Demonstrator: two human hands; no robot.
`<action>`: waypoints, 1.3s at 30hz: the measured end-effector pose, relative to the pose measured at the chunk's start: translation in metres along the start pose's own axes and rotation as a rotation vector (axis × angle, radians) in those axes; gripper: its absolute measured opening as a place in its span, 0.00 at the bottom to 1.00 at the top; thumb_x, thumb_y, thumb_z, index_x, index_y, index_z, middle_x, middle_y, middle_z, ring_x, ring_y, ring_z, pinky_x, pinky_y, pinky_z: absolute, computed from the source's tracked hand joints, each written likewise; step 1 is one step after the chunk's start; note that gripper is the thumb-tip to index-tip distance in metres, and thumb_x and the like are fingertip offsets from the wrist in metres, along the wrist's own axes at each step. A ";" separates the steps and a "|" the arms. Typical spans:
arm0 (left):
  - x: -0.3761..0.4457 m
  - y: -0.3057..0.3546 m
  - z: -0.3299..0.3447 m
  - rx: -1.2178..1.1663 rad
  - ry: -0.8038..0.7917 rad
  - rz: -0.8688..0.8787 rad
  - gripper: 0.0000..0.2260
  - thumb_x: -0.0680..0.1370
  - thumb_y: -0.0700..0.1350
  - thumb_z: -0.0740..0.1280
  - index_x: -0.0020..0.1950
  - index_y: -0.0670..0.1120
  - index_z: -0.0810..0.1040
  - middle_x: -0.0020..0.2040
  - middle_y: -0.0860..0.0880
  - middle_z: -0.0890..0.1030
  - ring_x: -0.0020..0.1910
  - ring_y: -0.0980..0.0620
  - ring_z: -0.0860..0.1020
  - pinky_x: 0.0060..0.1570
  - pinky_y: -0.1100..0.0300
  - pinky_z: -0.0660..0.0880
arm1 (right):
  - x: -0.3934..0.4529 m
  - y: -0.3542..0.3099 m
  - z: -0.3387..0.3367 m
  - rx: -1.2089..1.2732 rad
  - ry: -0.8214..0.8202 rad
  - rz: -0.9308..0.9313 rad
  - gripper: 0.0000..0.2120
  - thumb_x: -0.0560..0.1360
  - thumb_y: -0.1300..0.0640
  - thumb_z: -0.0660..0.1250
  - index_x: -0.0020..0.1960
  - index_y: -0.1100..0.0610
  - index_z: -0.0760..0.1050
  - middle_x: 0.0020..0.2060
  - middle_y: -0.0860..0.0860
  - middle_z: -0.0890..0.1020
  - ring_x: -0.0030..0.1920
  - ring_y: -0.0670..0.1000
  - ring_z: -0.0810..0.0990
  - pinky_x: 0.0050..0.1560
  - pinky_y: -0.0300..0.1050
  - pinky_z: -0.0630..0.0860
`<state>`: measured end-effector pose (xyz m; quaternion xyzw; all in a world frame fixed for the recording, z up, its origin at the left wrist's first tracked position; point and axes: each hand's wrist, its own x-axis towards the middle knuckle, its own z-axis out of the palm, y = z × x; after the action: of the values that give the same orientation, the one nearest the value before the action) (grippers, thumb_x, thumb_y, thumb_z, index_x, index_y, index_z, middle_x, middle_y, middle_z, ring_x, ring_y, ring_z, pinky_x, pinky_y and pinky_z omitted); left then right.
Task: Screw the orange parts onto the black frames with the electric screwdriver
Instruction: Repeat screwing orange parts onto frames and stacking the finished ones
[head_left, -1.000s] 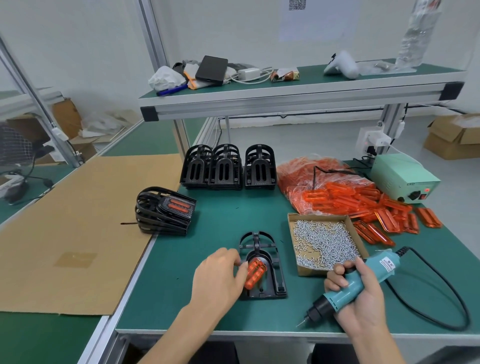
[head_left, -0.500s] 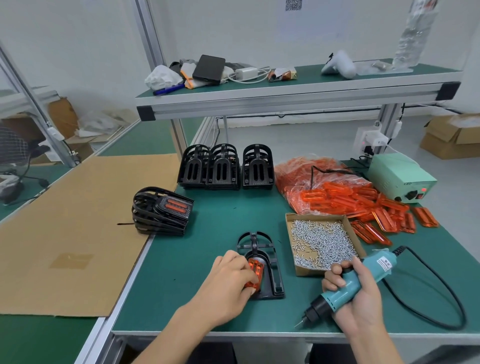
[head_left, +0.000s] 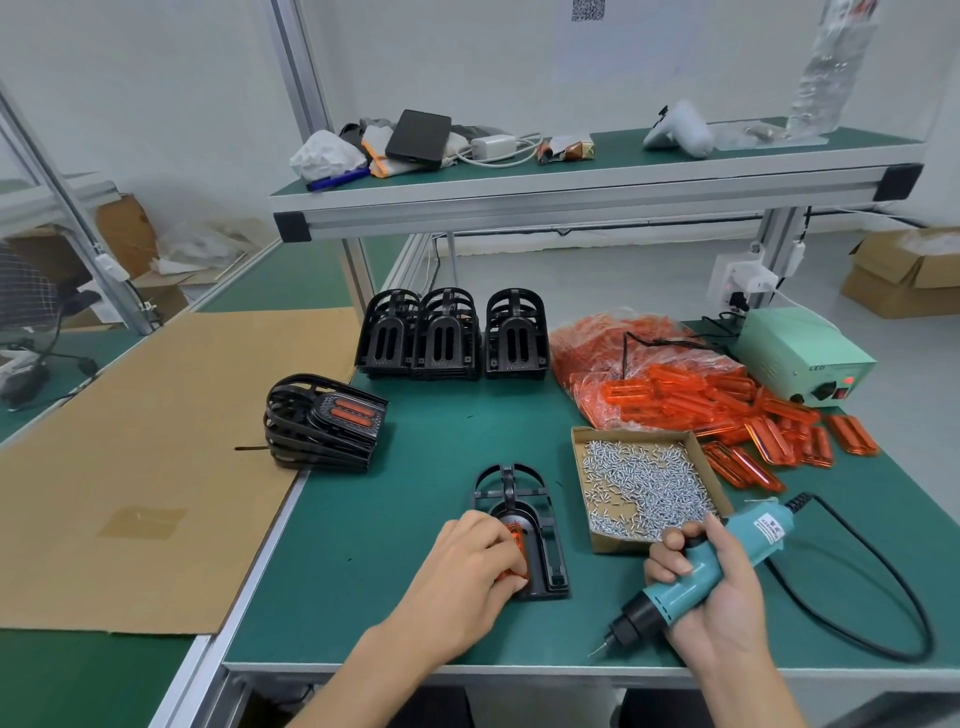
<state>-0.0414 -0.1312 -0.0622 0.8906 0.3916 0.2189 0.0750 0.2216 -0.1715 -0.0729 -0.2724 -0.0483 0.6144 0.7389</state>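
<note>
Bench edge runs just below both wrists; bare green mat (head_left: 363, 561) lies left of the left hand (head_left: 467, 571). Left hand's curled fingers press a translucent orange part (head_left: 515, 540) into the black frame (head_left: 540, 525) lying flat on the mat. Right hand (head_left: 722, 592) clenches the teal electric screwdriver (head_left: 696, 577), bit aimed down-left near the bench edge; its label is unreadable. Screw box (head_left: 644, 483) sits just beyond that grip. "LED" shows on the green power unit (head_left: 800, 353).

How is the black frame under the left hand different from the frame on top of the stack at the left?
The frame under the left hand lies alone on the mat, its orange part held by fingers. The stack's top frame rests tilted on other frames, orange showing through two slots. Both are black.
</note>
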 end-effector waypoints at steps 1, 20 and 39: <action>0.000 0.000 0.000 -0.008 0.010 0.003 0.04 0.81 0.50 0.69 0.50 0.52 0.82 0.52 0.58 0.77 0.57 0.53 0.73 0.58 0.54 0.71 | 0.000 0.000 0.000 0.000 0.000 0.000 0.11 0.78 0.52 0.68 0.39 0.54 0.75 0.35 0.51 0.74 0.27 0.45 0.68 0.28 0.37 0.70; -0.002 -0.002 0.019 -0.038 -0.002 -0.059 0.06 0.81 0.51 0.68 0.52 0.52 0.83 0.59 0.58 0.79 0.62 0.58 0.75 0.74 0.53 0.62 | 0.001 0.001 -0.002 0.004 -0.015 0.006 0.12 0.79 0.52 0.67 0.38 0.54 0.76 0.35 0.51 0.74 0.28 0.45 0.69 0.29 0.37 0.71; 0.011 -0.005 0.005 0.059 -0.143 -0.025 0.07 0.82 0.50 0.66 0.56 0.56 0.81 0.60 0.61 0.77 0.63 0.59 0.71 0.70 0.60 0.60 | -0.001 0.002 -0.002 0.021 -0.010 0.007 0.09 0.76 0.52 0.70 0.39 0.54 0.76 0.35 0.52 0.75 0.28 0.45 0.69 0.29 0.37 0.70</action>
<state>-0.0362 -0.1198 -0.0645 0.9008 0.4027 0.1420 0.0795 0.2209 -0.1730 -0.0754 -0.2616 -0.0446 0.6187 0.7394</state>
